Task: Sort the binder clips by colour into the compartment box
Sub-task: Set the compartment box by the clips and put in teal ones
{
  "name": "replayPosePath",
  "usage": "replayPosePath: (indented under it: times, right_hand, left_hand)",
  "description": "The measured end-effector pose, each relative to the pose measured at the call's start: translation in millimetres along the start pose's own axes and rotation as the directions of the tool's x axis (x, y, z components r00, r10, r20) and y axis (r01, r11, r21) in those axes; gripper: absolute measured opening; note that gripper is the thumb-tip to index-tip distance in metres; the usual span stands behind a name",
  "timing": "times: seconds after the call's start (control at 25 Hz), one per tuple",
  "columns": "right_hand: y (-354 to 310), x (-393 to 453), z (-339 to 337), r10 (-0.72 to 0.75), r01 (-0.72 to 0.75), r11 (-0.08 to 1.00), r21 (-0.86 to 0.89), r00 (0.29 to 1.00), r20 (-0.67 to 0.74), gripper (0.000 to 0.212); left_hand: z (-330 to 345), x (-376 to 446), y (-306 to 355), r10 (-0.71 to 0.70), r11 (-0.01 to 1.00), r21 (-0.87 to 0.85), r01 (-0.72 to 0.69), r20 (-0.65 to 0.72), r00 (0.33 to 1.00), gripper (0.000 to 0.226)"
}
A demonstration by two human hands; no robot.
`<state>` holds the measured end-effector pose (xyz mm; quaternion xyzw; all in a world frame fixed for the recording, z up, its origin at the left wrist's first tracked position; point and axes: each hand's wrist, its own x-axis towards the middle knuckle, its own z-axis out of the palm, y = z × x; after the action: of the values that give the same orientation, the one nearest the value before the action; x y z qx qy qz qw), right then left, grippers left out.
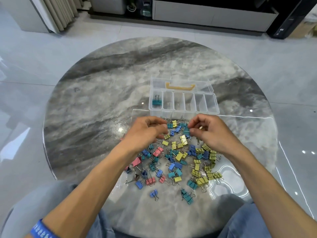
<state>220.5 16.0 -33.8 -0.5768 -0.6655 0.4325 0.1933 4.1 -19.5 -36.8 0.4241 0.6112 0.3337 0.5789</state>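
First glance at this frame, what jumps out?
The heap of binder clips in teal, yellow, blue and pink, spread over the near half of the round marble table. Both hands, left hand and right hand, work at its far edge. Behind, the clear compartment box holds one teal clip, leftmost compartment.

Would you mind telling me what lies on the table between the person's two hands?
In the head view, teal, yellow and blue binder clips lie between the left hand and right hand.
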Motion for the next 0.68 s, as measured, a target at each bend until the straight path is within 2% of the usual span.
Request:
replayPosePath:
  times: [0.08, 0.2, 0.28, 0.32, 0.36, 0.44, 0.52, 0.56, 0.68]
  right_hand:
    - [-16.1, -6.0, 7.6, -0.079, 0.044, 0.957, 0.288, 0.991, 0.111, 0.015]
    - [-24.5, -2.1, 11.3, -0.118, 0.041, 0.906, 0.421, 0.980, 0.161, 0.014]
    - [-25.7, -1.4, 12.5, -0.118, 0.046, 0.903, 0.427, 0.982, 0.146, 0.017]
    - [-25.1, -1.6, 14.2, -0.131, 0.088, 0.940, 0.329, 0.985, 0.110, 0.019]
    - [-23.7, -2.9, 16.9, -0.158, 0.148, 0.977, 0.155, 0.986, 0.060, 0.022]
    - [-22.0, -6.6, 26.8, -0.251, 0.246, 0.963, -0.110, 0.967, -0.037, 0.024]
    - [-25.0, -8.2, 31.9, -0.336, 0.327, 0.940, -0.101, 0.936, -0.104, 0.020]
    - [-25.6, -8.6, 34.4, -0.402, 0.386, 0.913, -0.135, 0.907, -0.124, 0.019]
    - [-26.9, -8.5, 45.5, -0.592, 0.503, 0.743, -0.442, 0.802, -0.081, 0.025]
  left_hand:
    - [4.7, 2.7, -1.2, -0.023, 0.995, -0.098, 0.033, 0.103, 0.994, 0.023]
    - [4.4, 8.7, 0.1, -0.013, 0.949, -0.308, 0.070, 0.184, 0.983, 0.028]
    - [4.2, 9.9, 0.2, -0.010, 0.945, -0.322, 0.059, 0.150, 0.989, 0.031]
    - [5.6, 10.9, -1.3, 0.002, 0.968, -0.249, 0.023, 0.097, 0.995, 0.030]
    - [7.9, 11.5, -3.9, 0.030, 0.992, -0.127, -0.026, 0.033, 0.999, 0.029]
    - [12.9, 11.9, -8.4, 0.086, 0.996, -0.013, -0.087, -0.044, 0.995, 0.025]
    - [14.3, 12.8, -10.1, 0.099, 0.990, -0.095, -0.105, -0.062, 0.993, 0.023]
    - [14.8, 13.0, -10.9, 0.118, 0.987, -0.101, -0.125, -0.075, 0.990, 0.022]
    - [16.0, 11.3, -9.8, 0.164, 0.985, -0.031, -0.168, -0.091, 0.982, 0.011]
